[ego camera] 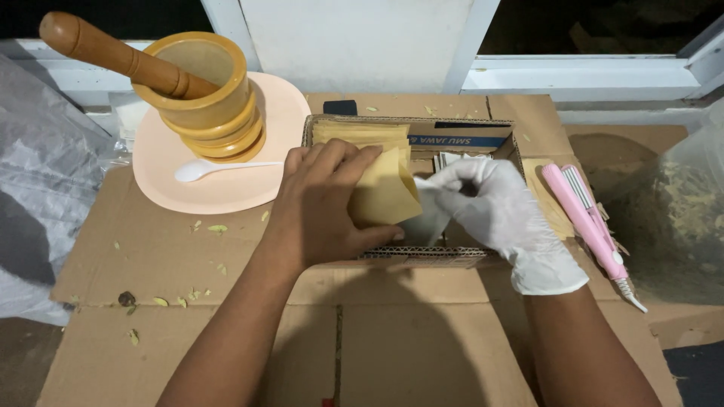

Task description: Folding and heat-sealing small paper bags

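Fingers of the bare left hand (pixel 320 203) grip a yellow-brown paper pouch (pixel 385 192) over the small cardboard box (pixel 422 256). The white-gloved right hand (pixel 494 207) pinches the pouch's right edge. A wooden mortar (pixel 207 98) and pestle (pixel 113 53) stand on a peach plate (pixel 219 196); a pink sealer (pixel 592 222) lies at right.

Tan paper pouch (pixel 385 192) leans inside open cardboard box (pixel 422 256), whose far flap bears a blue label (pixel 460 140)

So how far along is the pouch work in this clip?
Done: a stack of kraft pouches stands in the cardboard box. In hand: the left hand grips one kraft pouch while the gloved right hand works at its mouth. Left: the pink sealer lies untouched beside the box.
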